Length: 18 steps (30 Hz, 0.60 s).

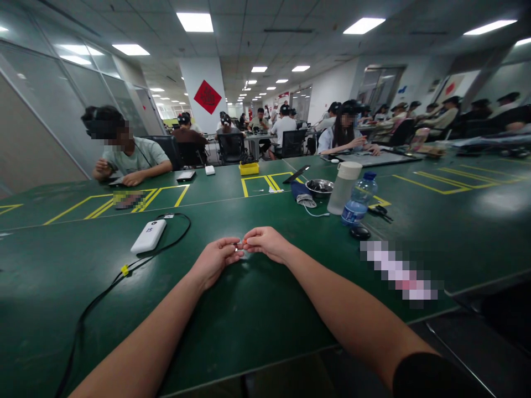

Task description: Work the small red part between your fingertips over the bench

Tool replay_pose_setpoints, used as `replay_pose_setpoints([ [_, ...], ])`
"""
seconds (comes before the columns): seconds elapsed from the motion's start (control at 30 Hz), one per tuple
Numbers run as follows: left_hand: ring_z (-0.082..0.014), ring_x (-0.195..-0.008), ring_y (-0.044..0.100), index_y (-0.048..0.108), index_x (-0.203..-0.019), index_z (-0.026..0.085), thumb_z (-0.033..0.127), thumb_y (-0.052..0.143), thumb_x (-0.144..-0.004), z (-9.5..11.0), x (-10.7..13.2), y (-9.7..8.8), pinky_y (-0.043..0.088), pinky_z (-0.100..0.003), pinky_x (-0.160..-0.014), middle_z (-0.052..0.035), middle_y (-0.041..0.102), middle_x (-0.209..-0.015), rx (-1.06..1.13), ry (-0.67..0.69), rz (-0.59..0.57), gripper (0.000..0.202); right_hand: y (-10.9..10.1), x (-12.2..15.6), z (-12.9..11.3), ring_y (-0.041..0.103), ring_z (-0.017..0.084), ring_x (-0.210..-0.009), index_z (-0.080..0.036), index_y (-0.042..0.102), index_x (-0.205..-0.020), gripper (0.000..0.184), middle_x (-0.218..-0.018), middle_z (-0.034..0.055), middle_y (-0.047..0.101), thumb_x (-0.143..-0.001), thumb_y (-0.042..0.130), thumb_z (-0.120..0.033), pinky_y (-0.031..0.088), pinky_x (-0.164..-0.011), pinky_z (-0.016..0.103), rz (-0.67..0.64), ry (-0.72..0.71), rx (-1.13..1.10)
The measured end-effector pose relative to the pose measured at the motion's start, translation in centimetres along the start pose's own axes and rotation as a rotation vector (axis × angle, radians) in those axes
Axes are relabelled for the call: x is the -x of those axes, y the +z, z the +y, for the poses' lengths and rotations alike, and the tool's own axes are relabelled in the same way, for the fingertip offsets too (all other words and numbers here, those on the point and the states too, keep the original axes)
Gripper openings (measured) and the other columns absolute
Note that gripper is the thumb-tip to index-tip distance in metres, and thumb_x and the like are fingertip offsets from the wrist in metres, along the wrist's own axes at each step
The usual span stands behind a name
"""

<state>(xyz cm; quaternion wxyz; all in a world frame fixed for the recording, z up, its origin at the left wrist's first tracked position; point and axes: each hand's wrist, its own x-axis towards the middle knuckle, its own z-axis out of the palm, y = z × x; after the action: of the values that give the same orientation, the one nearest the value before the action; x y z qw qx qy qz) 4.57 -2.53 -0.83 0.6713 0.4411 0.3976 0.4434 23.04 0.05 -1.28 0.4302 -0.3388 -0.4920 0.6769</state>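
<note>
Nearest to us, our forearms reach over the green table (257, 320), and between the fingertips of our two hands is a small orange piece (245, 241). It sits at the tips of our right hand (267, 243), whose thumb and index finger are pinched together on it, the other fingers being curled. Our left hand (218, 258) meets it from the other side; its thumb and fingers are nearly closed around a small shiny piece (237, 249), whose shape is too small for us to tell. Further to the left lies a white power bank (149, 236) marked 15, with a black cable (112, 286). On the right we see a black mouse (359, 232), then a plastic water bottle (360, 200) just beside a frosted tumbler (343, 189). Behind these stands a metal bowl (319, 188), and beyond it, co-workers sit at tables.
</note>
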Motion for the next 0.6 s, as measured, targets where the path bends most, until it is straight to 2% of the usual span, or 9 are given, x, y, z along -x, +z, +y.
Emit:
replay_pose_setpoints([
  [0.1,-0.0170,-0.075,0.068,0.059,-0.104,0.009,0.009,0.061,-0.077,0.16,-0.11,-0.33,0.056,-0.023,-0.064,-0.0174,0.066,-0.099,0.001,0.006,0.003,0.027,-0.01,-0.01,0.06,0.066,0.013,-0.066,-0.011,0.064,-0.081,0.014,-0.075,0.0074,0.069,-0.069,0.071,-0.014,0.054,-0.066,0.024,0.002,-0.009,-0.003],
  [0.23,-0.0177,-0.077,0.067,0.059,-0.105,0.007,0.008,0.058,-0.078,0.55,-0.22,-0.76,0.056,-0.024,-0.065,-0.0183,0.066,-0.098,0.049,0.009,0.022,0.027,0.10,-0.01,0.13,0.067,0.014,-0.069,-0.011,0.064,-0.080,0.016,-0.076,0.0068,0.068,-0.067,0.074,-0.015,0.055,-0.068,0.025,0.012,-0.022,-0.032],
  [0.37,-0.0186,-0.076,0.067,0.060,-0.102,0.006,0.019,0.054,-0.084,0.63,-0.24,-0.92,0.056,-0.025,-0.065,-0.0193,0.065,-0.098,0.094,0.002,0.001,0.023,0.15,-0.08,0.14,0.067,0.015,-0.072,-0.010,0.064,-0.080,0.014,-0.076,0.0083,0.069,-0.070,0.072,-0.016,0.055,-0.072,0.027,0.038,-0.006,-0.065],
  [0.5,-0.0199,-0.076,0.067,0.061,-0.100,0.005,0.026,0.050,-0.087,0.34,-0.35,-0.95,0.056,-0.029,-0.068,-0.0197,0.065,-0.097,0.134,-0.035,-0.014,0.027,-0.04,-0.20,0.15,0.068,0.017,-0.077,-0.009,0.065,-0.080,0.012,-0.083,0.0132,0.070,-0.076,0.067,-0.020,0.055,-0.074,0.027,-0.005,0.036,-0.085],
  [0.6,-0.0208,-0.077,0.067,0.060,-0.100,0.005,0.030,0.048,-0.088,0.22,-0.47,-1.06,0.055,-0.030,-0.070,-0.0208,0.064,-0.099,0.167,-0.054,-0.011,0.031,-0.19,-0.21,0.18,0.068,0.017,-0.078,-0.009,0.065,-0.082,0.012,-0.085,0.0136,0.070,-0.077,0.066,-0.020,0.055,-0.074,0.027,-0.016,0.039,-0.088],
])
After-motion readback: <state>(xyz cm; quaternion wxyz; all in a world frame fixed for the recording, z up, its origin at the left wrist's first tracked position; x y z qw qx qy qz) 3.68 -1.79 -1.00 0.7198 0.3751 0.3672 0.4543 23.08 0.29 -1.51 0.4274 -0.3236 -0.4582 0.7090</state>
